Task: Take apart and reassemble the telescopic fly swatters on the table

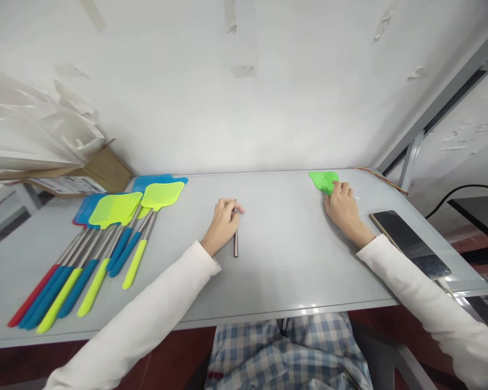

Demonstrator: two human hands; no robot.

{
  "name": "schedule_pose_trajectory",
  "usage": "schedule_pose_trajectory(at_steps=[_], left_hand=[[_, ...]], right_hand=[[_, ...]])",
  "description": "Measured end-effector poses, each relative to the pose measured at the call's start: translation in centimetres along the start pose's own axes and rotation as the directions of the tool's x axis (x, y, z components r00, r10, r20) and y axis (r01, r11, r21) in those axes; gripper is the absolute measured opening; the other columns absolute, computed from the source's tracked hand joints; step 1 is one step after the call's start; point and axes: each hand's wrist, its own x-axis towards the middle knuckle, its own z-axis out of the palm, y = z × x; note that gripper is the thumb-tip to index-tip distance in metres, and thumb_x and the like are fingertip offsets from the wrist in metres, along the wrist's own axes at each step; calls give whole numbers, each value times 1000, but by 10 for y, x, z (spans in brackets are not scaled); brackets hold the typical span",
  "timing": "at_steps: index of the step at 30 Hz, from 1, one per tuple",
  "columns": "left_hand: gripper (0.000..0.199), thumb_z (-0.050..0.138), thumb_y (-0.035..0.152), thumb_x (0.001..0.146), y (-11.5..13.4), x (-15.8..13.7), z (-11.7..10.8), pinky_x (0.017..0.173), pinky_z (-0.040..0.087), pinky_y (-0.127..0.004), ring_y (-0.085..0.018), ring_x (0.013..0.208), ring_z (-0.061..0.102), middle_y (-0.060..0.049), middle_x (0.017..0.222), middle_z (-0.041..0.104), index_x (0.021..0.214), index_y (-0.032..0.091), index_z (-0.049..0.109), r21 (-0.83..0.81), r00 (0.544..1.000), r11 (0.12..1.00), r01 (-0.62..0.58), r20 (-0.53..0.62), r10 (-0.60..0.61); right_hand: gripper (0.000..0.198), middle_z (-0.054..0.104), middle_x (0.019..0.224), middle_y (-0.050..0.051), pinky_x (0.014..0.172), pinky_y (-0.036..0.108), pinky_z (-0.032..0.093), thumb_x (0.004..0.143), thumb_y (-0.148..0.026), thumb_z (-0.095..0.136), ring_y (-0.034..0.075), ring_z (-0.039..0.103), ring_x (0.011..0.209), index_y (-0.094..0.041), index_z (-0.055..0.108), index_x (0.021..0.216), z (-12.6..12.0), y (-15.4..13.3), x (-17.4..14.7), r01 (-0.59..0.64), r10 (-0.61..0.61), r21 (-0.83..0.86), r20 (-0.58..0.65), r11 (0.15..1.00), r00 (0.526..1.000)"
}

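Near the middle of the table, my left hand (223, 225) is closed around the upper part of a thin metal rod (236, 246), whose lower end points toward me. Farther right, my right hand (344, 208) has its fingers closed on a bright green fly swatter head (323, 179) close to the wall. Its mesh sticks out beyond my fingertips, and my hand hides its lower part. The rod and the green head are well apart.
Several fly swatters (114, 211) with blue, yellow-green and red grips lie on the left side of the grey table (276, 271). A cardboard box (101, 170) stands behind them. A phone (410, 244) with a cable lies at the right.
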Motion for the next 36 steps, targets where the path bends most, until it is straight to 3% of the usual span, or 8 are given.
schedule_pose_trajectory(at_steps=[5,10,17,22,25,30,36], left_hand=[[21,42,10,87,2,-4,-2,109,38,-45,-22,118,50,-8,110,51,93,21,58,21,999,999,-42,28,42],[26,51,12,83,5,-8,6,110,37,-49,-24,121,48,-11,120,44,107,20,54,52,999,998,-41,-7,41],[24,50,9,82,4,-6,1,92,50,-38,-13,83,55,-6,112,42,103,21,51,-27,999,999,41,-5,-41],[21,48,7,82,9,-5,-1,85,52,-34,-10,71,51,-4,105,44,97,20,54,-34,999,999,42,-14,-42],[19,49,6,82,10,-5,-1,84,53,-34,-10,69,50,-2,99,45,93,20,57,-33,1000,999,26,-8,-26],[17,48,6,84,10,-5,0,80,53,-32,-11,71,51,-3,99,45,88,19,58,-43,1000,999,22,6,-22],[17,48,6,84,10,-5,1,81,53,-32,-11,75,52,-4,100,45,86,19,58,-37,1000,999,13,28,-12]], right_hand=[[44,52,122,28,81,40,47,93,-13,33,33,56,107,1,44,133,4,2,0,34,-34,-19,2,999,999],[47,51,121,28,73,36,48,87,-6,34,31,59,99,0,43,132,0,6,-2,43,-43,-9,31,999,999],[44,49,120,28,65,34,47,86,-9,37,28,62,88,0,45,128,-6,11,-4,-5,7,-36,58,999,998],[41,50,128,26,71,34,46,89,-8,36,29,60,100,-4,48,127,-4,12,-2,28,-21,-62,110,998,994],[39,59,120,22,78,35,46,89,-6,37,29,58,104,-6,53,124,-4,14,0,78,-68,-63,154,995,986],[46,59,126,17,80,35,46,87,-7,40,28,59,104,-12,52,131,-14,9,-4,146,-153,52,166,988,974],[49,53,124,24,86,36,47,88,-7,39,30,60,105,-2,52,134,-18,-4,-11,142,-167,121,226,982,960]])
